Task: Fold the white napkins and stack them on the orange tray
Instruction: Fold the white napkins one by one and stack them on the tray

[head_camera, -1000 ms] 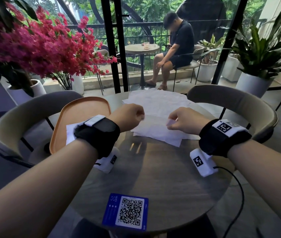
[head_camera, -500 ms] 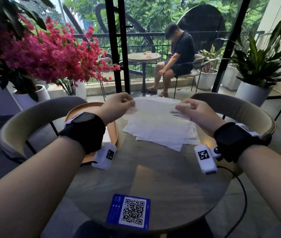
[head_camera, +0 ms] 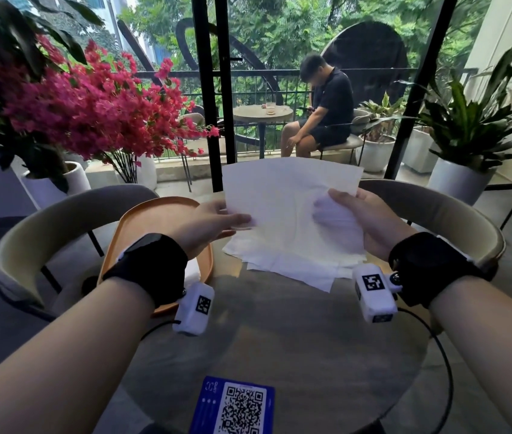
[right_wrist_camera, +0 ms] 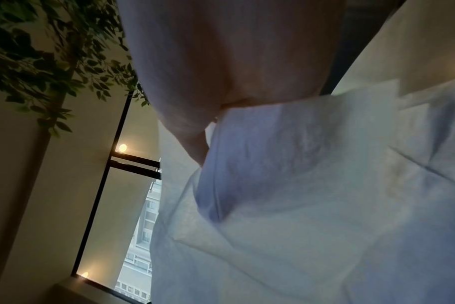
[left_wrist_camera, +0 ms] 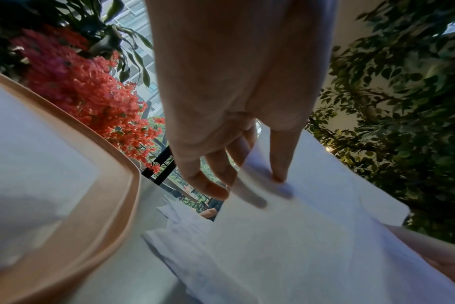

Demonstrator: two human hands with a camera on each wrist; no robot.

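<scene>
Both hands hold one white napkin [head_camera: 289, 189] up, tilted above the loose napkin pile [head_camera: 295, 267] on the round table [head_camera: 279, 346]. My left hand [head_camera: 239, 222] pinches its left edge, thumb on the near face and fingers behind. My right hand [head_camera: 336, 198] pinches the right edge the same way. The left wrist view shows the thumb [left_wrist_camera: 281, 164] pressed on the napkin [left_wrist_camera: 299, 226]. In the right wrist view the napkin [right_wrist_camera: 299, 185] covers the fingers. The orange tray [head_camera: 154, 220] lies left of the pile, a white napkin [head_camera: 193, 272] on it partly hidden by my wrist.
A blue QR card [head_camera: 236, 405] lies at the table's near edge. Curved chairs stand at the left [head_camera: 45, 220] and right [head_camera: 436, 208]. Pink flowers [head_camera: 85, 111] rise at the far left. A person [head_camera: 326, 111] sits beyond the glass door.
Both hands took the near edge of the top napkin, carried it away from me and lifted the sheet off the pile; it now stands raised between them.
</scene>
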